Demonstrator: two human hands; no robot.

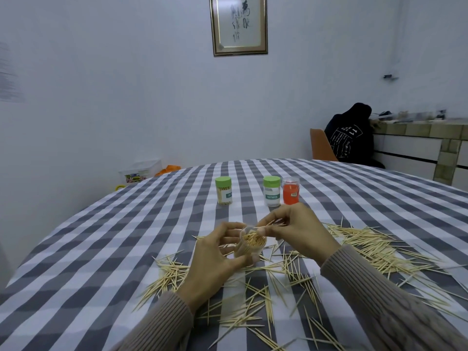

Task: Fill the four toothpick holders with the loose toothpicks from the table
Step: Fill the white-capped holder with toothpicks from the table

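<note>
Toothpicks (272,223) horiz. in R hand (296,231).

Only clear print: "TOOTHPICK" on the teal label of the green-lidded clear plastic jar (271,191) at 12 o'clock. The green-lidded jar full of toothpicks (223,191) at 11 shows just "TOOT". Framed brush calligraphy (238,24) on the wall, can't read it.

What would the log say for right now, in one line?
left hand: holds open holder | right hand: feeding toothpicks in | capped holders: three | loose toothpicks: many
</note>
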